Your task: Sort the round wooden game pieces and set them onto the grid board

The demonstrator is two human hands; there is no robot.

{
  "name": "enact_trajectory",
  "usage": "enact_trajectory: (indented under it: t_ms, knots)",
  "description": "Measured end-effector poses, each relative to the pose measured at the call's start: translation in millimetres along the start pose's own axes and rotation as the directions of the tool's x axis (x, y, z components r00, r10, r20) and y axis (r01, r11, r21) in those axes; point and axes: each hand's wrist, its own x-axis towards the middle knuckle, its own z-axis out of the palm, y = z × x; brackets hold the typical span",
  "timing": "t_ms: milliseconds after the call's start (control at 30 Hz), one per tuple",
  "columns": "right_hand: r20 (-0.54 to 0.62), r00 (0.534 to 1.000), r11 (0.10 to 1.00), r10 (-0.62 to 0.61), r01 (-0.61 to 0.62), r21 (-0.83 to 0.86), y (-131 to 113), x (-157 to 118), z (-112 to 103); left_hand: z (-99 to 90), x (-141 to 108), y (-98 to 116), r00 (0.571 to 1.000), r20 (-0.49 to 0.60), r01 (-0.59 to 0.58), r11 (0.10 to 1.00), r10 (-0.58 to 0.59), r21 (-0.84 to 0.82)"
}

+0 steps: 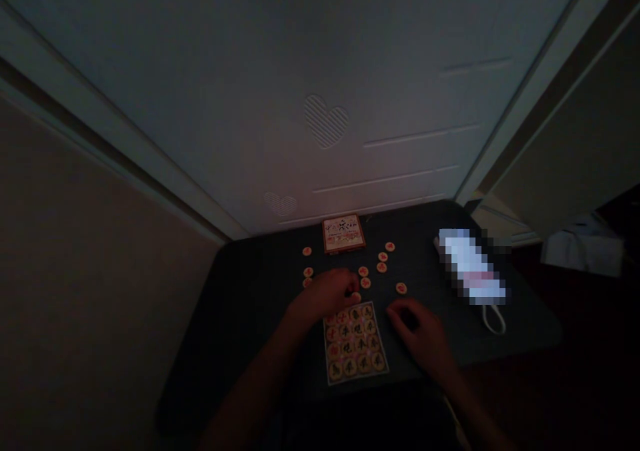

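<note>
My left hand (333, 289) reaches over the top edge of a tray of Chinese chess pieces (381, 369), fingers curled down and closed at a round Chinese chess piece (356, 297) that partly shows beneath them. The tray holds rows of pale discs with black or red characters; my left wrist partly hides its upper left corner. To the right of the tray, my right hand (420, 331) is loosely closed, thumb and fingertips near each other, with nothing visible between them. A loose red-marked piece (401, 288) lies just beyond it.
More loose red pieces (365, 282) are scattered on the dark table (250, 297), some to the left (307, 251). A small printed box (344, 233) stands at the back near the white panel (225, 104). On the right lies a bright, blurred-out object (470, 264) with a loop strap.
</note>
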Motion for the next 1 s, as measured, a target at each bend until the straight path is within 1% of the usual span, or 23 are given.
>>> enact_trajectory:
  t_ms: [100, 167, 333, 433, 533, 667, 767, 867, 1000]
  knots:
    - [0.006, 1.000, 1.000, -0.005, 0.005, 0.005, 0, 0, -1, -2.7, 0, 4, 1.000, 0.004, -0.008, 1.000, 0.008, -0.014]
    - [0.003, 1.000, 1.000, -0.002, 0.002, 0.004, 0, 0, -1, -7.8, -2, 7, 1.000, -0.008, -0.014, 0.999, 0.013, -0.030]
    - [0.005, 1.000, 1.000, -0.002, 0.002, 0.012, 1, 0, 0, -26.5, -14, 20, 0.988, -0.152, -0.047, 0.988, 0.025, -0.145]
    - [0.002, 1.000, 1.000, 0.000, 0.000, 0.014, 2, 0, 0, -29.7, -27, 28, 0.981, -0.192, -0.054, 0.982, 0.017, -0.184]
    - [0.006, 1.000, 1.000, 0.002, -0.002, 0.011, 3, 0, 1, -21.9, -42, 34, 0.974, -0.223, -0.027, 0.966, -0.033, -0.259]
    - [0.018, 1.000, 1.000, 0.008, -0.008, 0.015, 3, -1, 1, -3.8, -63, 36, 0.963, -0.227, 0.040, 0.913, -0.143, -0.407]
    - [0.026, 0.999, 1.000, 0.022, -0.023, 0.018, 2, -1, 1, 7.6, -75, 35, 0.954, -0.222, 0.092, 0.904, -0.200, -0.418]
    - [0.026, 0.999, 0.999, 0.024, -0.025, 0.026, 1, -1, 1, 15.6, -83, 36, 0.937, -0.239, 0.132, 0.892, -0.254, -0.431]
    - [0.004, 1.000, 0.998, 0.028, -0.028, 0.053, -1, -3, 0, 24.2, -86, 42, 0.918, -0.242, 0.137, 0.824, -0.314, -0.549]
